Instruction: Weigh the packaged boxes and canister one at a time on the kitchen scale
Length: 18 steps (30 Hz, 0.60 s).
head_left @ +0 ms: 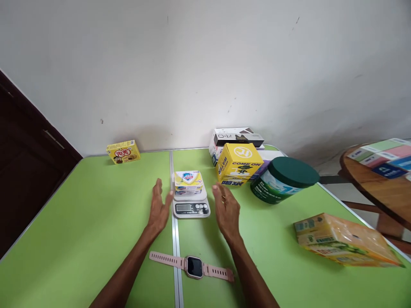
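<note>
A white kitchen scale point(192, 210) with a small dark display sits on the green table, across its metal seam. On its platform rest soap boxes point(188, 182) in yellow and white, apparently stacked. To the left of the scale is my left hand point(159, 206), fingers apart and holding nothing. My right hand point(227, 210) hovers on the other side, its fingers loosely extended and a ring on one of them. Neither hand appears to touch the scale or the soap. Nearer to me, between my forearms, a pink smartwatch point(194, 267) lies flat with its strap spread out.
A small yellow snack box point(123, 152) stands at the back left. Right of the scale are a yellow box point(240, 162), a black-and-white box point(239, 137) and a green-lidded tub point(285, 179). An orange tissue pack point(346, 241) lies at the right, near a wooden stool point(362, 173).
</note>
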Available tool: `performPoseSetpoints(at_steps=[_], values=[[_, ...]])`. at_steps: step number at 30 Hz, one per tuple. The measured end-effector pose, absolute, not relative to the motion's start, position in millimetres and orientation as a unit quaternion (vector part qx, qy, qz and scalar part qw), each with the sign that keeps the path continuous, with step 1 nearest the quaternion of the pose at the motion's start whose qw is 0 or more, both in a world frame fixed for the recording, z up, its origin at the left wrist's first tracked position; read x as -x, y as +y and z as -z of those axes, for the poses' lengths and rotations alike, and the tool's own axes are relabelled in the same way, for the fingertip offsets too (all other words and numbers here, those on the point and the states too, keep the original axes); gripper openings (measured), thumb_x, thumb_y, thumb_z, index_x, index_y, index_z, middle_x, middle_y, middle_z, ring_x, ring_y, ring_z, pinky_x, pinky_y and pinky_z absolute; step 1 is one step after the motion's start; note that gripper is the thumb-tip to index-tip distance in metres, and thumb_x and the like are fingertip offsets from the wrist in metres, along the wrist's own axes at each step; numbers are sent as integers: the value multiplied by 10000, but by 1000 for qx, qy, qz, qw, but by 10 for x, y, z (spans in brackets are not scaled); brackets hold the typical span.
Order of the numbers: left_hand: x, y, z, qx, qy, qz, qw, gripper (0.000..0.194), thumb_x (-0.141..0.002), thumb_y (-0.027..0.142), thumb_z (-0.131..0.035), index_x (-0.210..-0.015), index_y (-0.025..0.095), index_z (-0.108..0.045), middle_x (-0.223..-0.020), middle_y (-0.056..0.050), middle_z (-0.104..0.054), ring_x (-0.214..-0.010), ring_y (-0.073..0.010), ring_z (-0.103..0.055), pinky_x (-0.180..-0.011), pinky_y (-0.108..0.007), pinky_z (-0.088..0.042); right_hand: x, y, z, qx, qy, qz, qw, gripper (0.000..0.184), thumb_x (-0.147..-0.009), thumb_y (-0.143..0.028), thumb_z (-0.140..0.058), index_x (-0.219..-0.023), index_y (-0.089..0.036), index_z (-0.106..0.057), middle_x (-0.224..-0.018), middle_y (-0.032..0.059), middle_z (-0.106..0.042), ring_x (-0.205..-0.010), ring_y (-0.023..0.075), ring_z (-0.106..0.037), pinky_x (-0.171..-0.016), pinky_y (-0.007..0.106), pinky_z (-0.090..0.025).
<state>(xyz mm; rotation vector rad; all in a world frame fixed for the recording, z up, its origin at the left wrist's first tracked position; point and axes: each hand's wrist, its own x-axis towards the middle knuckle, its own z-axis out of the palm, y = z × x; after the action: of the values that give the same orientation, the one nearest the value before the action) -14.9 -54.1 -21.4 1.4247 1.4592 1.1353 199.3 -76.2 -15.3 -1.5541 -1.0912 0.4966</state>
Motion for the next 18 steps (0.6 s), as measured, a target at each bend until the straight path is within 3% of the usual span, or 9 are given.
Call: performPoseSetpoints(at_steps=[9, 15, 18], values=[[529, -447, 487, -503, 607, -520, 328, 913, -939, 797, -484, -1596, 173, -374, -1655, -232, -424, -1557, -346, -415, -1298, -527, -324, -2272, -825, 634, 667, -442, -230, 554, 569, -929, -616, -546, -1179, -140, -733, -1189, 192, -768, -1055, 308, -723, -981, 468, -557], [521, -443, 523, -516, 615, -502, 320, 835, -987, 749, -438, -1603, 195, -335, -1640, -222, -431, -1532, -323, -453, -1278, -505, -358, -2263, -813, 638, 660, -444, -231, 561, 503, -918, -577, -587, -1154, -159, -739, -1171, 174, -773, -1041, 304, -722, -986, 503, -559], [536, -443, 505, -528, 604, -488, 343, 881, -949, 716, -559, -1614, 202, -293, -1657, -234, -398, -1531, -342, -451, -1259, -528, -381, -2269, -828, 608, 642, -410, -283, 582, 526, -908, -602, -624, -1190, -170, -722, -1193, 165, -771, -1075, 310, -725, -1013, 525, -552]])
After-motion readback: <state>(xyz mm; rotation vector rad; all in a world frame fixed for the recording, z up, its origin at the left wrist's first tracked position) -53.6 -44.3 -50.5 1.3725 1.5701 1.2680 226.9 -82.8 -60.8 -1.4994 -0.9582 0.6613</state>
